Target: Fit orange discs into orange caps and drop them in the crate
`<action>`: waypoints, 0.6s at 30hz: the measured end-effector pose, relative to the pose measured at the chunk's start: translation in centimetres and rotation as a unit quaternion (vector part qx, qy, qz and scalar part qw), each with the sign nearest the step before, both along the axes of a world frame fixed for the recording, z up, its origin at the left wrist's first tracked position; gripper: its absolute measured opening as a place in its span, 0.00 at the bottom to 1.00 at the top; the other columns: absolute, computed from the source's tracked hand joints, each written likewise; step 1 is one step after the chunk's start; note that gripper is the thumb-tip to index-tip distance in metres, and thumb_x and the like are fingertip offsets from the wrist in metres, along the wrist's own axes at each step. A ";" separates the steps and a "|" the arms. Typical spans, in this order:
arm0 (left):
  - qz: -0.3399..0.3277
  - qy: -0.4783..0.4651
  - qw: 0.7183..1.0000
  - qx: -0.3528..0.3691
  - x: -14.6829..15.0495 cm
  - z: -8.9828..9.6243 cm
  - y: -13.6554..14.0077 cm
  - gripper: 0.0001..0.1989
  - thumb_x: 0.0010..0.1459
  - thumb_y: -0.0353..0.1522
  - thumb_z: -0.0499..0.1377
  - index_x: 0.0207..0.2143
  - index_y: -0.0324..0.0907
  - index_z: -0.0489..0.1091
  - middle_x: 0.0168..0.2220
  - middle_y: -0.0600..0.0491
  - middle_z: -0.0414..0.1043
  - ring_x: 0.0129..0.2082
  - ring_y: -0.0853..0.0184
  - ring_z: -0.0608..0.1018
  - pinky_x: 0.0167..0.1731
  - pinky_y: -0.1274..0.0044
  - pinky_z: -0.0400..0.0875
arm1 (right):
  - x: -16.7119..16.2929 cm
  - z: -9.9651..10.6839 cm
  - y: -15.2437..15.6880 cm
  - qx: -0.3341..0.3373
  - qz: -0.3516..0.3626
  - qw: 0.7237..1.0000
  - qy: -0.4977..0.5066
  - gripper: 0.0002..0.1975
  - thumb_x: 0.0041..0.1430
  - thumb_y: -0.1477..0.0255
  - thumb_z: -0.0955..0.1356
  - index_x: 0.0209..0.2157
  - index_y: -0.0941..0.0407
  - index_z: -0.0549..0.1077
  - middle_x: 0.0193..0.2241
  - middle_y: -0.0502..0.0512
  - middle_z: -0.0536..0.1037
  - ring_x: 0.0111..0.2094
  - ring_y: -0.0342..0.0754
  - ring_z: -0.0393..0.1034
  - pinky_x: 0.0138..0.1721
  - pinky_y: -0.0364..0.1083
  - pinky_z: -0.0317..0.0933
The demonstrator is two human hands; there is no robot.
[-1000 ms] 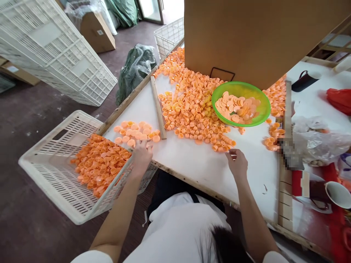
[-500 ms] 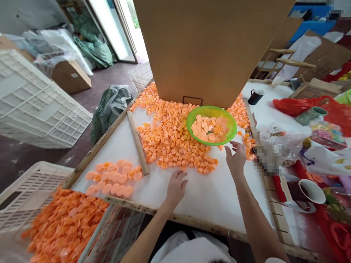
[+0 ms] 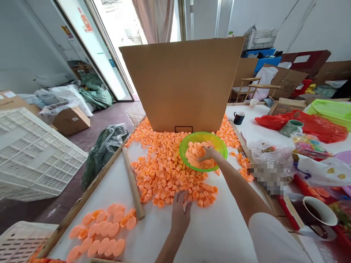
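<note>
My right hand (image 3: 208,153) reaches into a green plastic bowl (image 3: 223,153), with thumb and fingers apart against the flat orange discs (image 3: 194,152) inside; I see none lifted. My left hand (image 3: 181,212) is at the near edge of a wide heap of small orange plastic cups (image 3: 167,171). Its fingers are spread, and the fingertips touch or nearly touch the closest cups. To the left, beyond a wooden strip (image 3: 133,182), orange lids (image 3: 104,229) lie on the white tabletop in overlapping rows.
A tall cardboard sheet (image 3: 182,84) stands behind the heap. Wooden edging (image 3: 90,188) borders the table. On the right are a dark mug (image 3: 239,117), a cup of dark drink (image 3: 315,213) and red plastic bags (image 3: 315,126). A white crate (image 3: 35,157) leans at the left.
My right hand has moved from beside the bowl into the discs. My left hand has come forward to the cups. The view has tilted up, showing more of the room.
</note>
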State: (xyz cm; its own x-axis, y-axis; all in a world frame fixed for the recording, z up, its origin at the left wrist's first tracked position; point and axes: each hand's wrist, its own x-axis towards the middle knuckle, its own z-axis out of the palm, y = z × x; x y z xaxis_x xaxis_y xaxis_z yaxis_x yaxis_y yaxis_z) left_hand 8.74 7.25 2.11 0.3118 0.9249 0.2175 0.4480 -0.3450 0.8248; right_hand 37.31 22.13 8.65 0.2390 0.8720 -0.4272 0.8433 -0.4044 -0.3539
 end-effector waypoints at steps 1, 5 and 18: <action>-0.004 -0.003 1.000 0.018 1.1 1.3 1.2 0.17 0.58 0.34 0.53 0.49 0.54 0.64 0.51 0.49 0.63 0.53 0.59 0.69 0.46 0.65 0.72 | -0.3 -0.2 0.0 -0.009 0.011 1.000 0.005 0.62 0.32 0.52 0.75 0.65 0.51 0.43 0.65 0.71 0.41 0.61 0.69 0.46 0.50 0.58 0.56; -0.063 0.008 0.994 0.093 5.9 5.8 7.0 0.20 0.58 0.30 0.50 0.54 0.46 0.60 0.55 0.46 0.58 0.56 0.61 0.65 0.54 0.67 0.65 | -0.6 -0.6 -0.5 -0.027 0.060 0.998 -0.007 0.72 0.20 0.55 0.78 0.65 0.52 0.39 0.65 0.72 0.40 0.62 0.71 0.44 0.54 0.61 0.52; -0.132 0.444 0.886 -0.017 14.7 5.5 18.7 0.49 0.26 0.32 0.70 0.55 0.37 0.57 0.52 0.33 0.61 0.48 0.44 0.71 0.45 0.66 0.65 | 0.0 -1.4 -0.1 0.093 0.021 0.993 0.064 0.61 0.16 0.72 0.80 0.59 0.55 0.57 0.59 0.73 0.57 0.58 0.75 0.51 0.52 0.66 0.52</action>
